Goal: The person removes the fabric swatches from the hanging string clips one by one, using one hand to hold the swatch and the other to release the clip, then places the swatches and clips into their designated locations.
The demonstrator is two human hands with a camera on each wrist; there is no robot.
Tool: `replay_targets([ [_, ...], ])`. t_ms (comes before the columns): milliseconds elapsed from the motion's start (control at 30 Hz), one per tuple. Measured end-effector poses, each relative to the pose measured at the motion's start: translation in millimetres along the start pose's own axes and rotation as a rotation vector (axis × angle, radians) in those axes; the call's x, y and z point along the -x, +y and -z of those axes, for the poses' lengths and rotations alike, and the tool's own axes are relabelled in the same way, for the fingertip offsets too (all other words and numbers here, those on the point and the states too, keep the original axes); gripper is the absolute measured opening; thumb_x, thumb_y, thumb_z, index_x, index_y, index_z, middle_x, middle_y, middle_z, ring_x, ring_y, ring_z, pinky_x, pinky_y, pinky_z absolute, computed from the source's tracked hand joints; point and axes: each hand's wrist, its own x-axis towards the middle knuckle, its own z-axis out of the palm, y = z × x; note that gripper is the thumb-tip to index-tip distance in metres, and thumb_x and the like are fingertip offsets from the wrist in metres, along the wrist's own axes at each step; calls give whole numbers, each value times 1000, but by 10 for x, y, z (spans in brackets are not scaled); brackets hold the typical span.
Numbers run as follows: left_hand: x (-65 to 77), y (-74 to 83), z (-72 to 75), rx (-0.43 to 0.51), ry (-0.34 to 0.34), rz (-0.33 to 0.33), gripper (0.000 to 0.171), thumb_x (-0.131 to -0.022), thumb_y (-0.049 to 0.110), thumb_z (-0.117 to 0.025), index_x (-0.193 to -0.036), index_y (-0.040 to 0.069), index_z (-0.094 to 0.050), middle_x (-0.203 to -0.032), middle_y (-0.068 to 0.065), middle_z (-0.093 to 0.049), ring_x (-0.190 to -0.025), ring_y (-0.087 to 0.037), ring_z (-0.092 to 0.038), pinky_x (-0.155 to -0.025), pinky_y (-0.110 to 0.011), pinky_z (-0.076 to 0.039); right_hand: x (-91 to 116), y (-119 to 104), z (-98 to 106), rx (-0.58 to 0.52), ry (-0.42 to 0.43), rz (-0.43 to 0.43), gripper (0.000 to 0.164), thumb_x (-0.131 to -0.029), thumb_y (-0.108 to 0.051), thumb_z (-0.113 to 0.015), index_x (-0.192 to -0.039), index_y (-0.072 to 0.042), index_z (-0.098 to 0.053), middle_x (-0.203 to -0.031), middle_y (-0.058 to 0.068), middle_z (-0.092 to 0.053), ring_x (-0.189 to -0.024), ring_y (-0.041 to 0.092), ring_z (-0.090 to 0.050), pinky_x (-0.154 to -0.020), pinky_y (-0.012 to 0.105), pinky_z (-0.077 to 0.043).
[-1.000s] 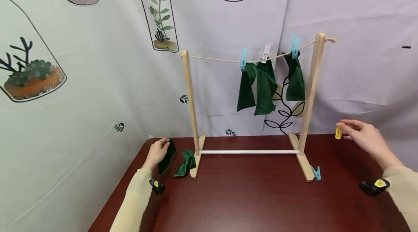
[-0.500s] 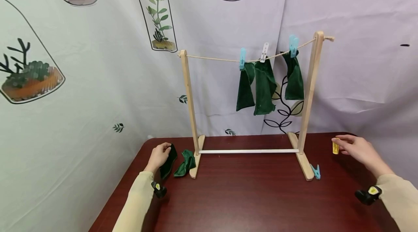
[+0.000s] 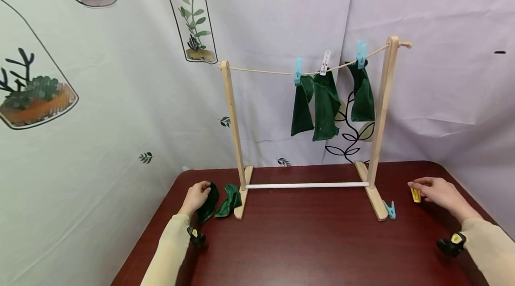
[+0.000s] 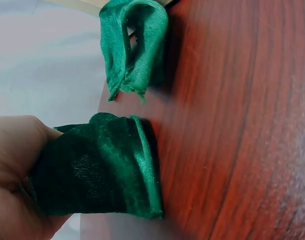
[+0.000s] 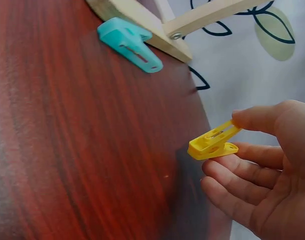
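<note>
hands (image 3: pixel 195 196) (image 3: pixel 440 192) in pinches: left, cloth (image 4: pixel 97 172); right, yellow clothespin (image 5: pixel 201 146)

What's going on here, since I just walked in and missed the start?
A person is at a small wooden rack with bits of cloth. The left hand holds a green cloth, and the right hand pinches a yellow clothespin. Three green strips hang pinned on the line. On the table, another cloth lies by the rack's left foot and a blue clothespin by its right foot.
</note>
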Motion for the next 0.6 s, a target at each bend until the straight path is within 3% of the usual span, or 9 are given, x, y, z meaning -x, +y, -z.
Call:
replay_targets([
  [233, 32, -56, 9, 10, -10, 12, 31, -102, 1, -53, -129, -13, -58, -126, -32, -60, -113, -47, -59, -88, -54, -52, 20, 20, -64, 11, -41, -32, 67, -103, -41, -54, -123, 23, -53, -87, 10, -68, -73, 16, -64, -63, 30, -54],
  [600, 50, -135, 31, 8, -18, 22, 32, -101, 0, -53, -130, -15, -56, -128, -35, -57, -115, -49, -57, -91, -57, -50, 42, 86, -127, 25, -69, -37, 67, -100, -46, -56, -119, 18, -61, -86, 4, -64, -74, 17, -59, -63, 32, -47],
])
